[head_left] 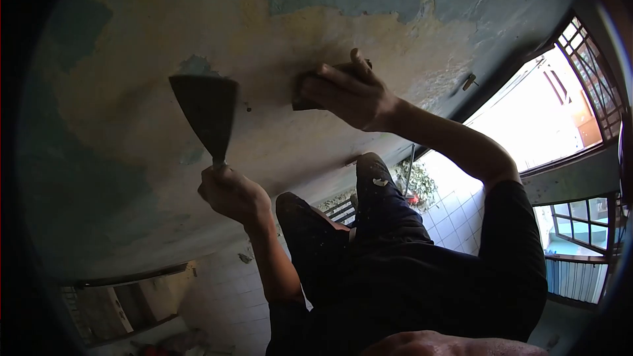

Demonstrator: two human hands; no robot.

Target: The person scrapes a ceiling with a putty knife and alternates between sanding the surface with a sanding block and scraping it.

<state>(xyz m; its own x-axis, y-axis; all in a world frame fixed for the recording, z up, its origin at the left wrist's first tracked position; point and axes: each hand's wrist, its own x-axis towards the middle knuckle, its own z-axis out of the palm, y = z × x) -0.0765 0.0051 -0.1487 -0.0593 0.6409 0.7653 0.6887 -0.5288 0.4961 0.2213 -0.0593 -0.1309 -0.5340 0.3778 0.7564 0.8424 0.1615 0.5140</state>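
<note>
My left hand (pixel 236 192) is wrapped round the handle of a wide putty knife (pixel 208 109). Its dark, flared blade points up in front of the wall (pixel 264 39), where blue-green paint has come off in large patches over a yellowish layer. To its right, my right hand (pixel 353 97) presses a dark, flat, block-like piece (pixel 304 95) close against the wall. Fingers cover much of that piece, so I cannot tell its exact kind. A small dark spot (pixel 248 107) marks the wall between both hands.
My bent knees (pixel 379 184) are close to the wall below. At the right are a bright barred window opening (pixel 527 105) and a smaller window (pixel 580 224). White floor tiles (pixel 455 214) and a leafy plant (pixel 419 181) show beyond my legs. A small fixture (pixel 469 82) sits on the wall.
</note>
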